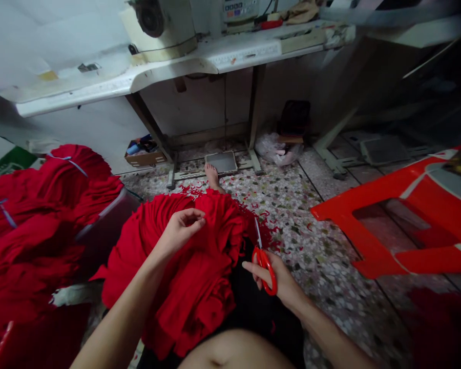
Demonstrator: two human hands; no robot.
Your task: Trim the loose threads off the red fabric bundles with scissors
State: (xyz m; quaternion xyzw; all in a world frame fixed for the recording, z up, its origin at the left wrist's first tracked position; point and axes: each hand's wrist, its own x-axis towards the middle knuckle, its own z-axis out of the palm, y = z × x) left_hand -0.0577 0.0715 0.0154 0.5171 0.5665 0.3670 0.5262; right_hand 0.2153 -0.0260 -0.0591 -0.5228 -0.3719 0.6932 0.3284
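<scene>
A thick bundle of red fabric pieces (192, 302) lies across my lap, its layers folded over one another. Above its upper part is my left hand (184, 225), with thumb and fingertips pinched together; whatever may be between them is too small to make out. My right hand (276, 277) grips scissors (267, 271) by their red handles, to the right of the bundle. The scissor blades point up and away, toward the floor, apart from the fabric. Small red scraps (267, 225) are scattered on the floor just past the bundle.
More red fabric (61, 205), tied with pale strips, fills a container at left. Ahead stands a white sewing table (238, 59) bearing a machine (165, 25). A foot rests by the pedal (223, 162). An orange-red plastic stool (338, 197) lies at right.
</scene>
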